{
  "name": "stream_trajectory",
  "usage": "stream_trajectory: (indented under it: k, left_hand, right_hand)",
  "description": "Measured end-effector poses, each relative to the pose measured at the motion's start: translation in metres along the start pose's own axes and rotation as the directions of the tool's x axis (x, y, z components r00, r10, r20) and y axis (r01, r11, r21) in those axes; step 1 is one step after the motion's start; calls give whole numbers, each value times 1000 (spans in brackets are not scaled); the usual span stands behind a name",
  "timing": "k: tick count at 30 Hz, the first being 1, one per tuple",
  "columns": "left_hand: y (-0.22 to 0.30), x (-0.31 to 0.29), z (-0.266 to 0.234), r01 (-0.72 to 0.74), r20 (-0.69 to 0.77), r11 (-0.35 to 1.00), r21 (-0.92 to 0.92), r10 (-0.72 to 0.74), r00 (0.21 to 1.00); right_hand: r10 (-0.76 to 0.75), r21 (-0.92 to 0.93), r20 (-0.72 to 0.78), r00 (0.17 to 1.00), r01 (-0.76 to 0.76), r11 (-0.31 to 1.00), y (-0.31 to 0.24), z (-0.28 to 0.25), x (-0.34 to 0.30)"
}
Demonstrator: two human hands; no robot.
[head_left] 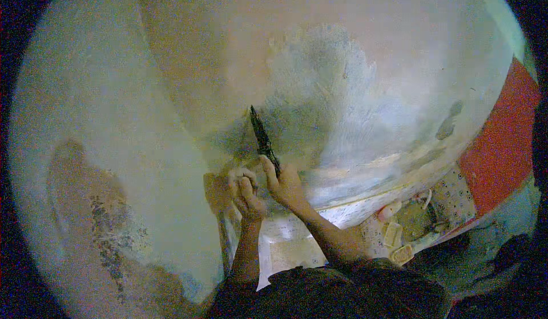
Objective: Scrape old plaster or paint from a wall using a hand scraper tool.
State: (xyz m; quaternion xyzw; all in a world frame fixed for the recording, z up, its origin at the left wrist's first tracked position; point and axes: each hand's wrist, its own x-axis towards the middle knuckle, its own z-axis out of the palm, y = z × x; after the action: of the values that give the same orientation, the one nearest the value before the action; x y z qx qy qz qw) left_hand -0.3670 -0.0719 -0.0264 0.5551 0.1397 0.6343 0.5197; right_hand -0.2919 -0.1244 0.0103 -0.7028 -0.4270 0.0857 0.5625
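My right hand [283, 185] is closed round a long, dark, narrow tool [262, 136] with a pointed tip. The tool slants up and a little to the left; its exact kind is too grainy to make out. Close beside it, my left hand [247, 196] is closed with its fingers curled. Something pale shows at those fingers, but I cannot make out what it is. Both hands are in front of a stained wall [228, 73]. A pale, rough patch [325, 68] spreads over the wall beyond the tool, and I cannot tell whether the tip touches the wall.
A brown upright piece [216, 192], perhaps wooden, stands just left of my left hand. At the lower right, small pale containers [393, 234] sit on a patterned surface [459, 190]. A red panel [502, 142] is at the right edge. Dark blotches mark the wall at lower left.
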Motion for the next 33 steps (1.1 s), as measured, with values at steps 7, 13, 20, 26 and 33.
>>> stream_trajectory:
  k: [7, 13, 20, 26, 33]
  left_hand:
    - [7, -1, 2, -7, 15, 999, 43, 6, 1000]
    - [13, -1, 0, 85, 5, 992, 98, -86, 996]
    - [-8, -1, 2, 58, -114, 998, 5, -57, 992]
    - [-2, -3, 0, -13, 15, 996, 85, 11, 1000]
    - [13, 0, 3, -5, 23, 998, 68, 3, 1000]
  right_hand:
    - [-59, 76, -33, 998, 61, 995, 9, -17, -6]
    - [95, -13, 69, 993, -94, 995, -20, -6, 0]
    - [-127, 47, -36, 991, 128, 991, 8, -8, -1]
    - [-76, 112, -22, 997, 78, 991, -2, 1, 1]
    - [-62, 43, 22, 998, 61, 997, 3, -14, 1]
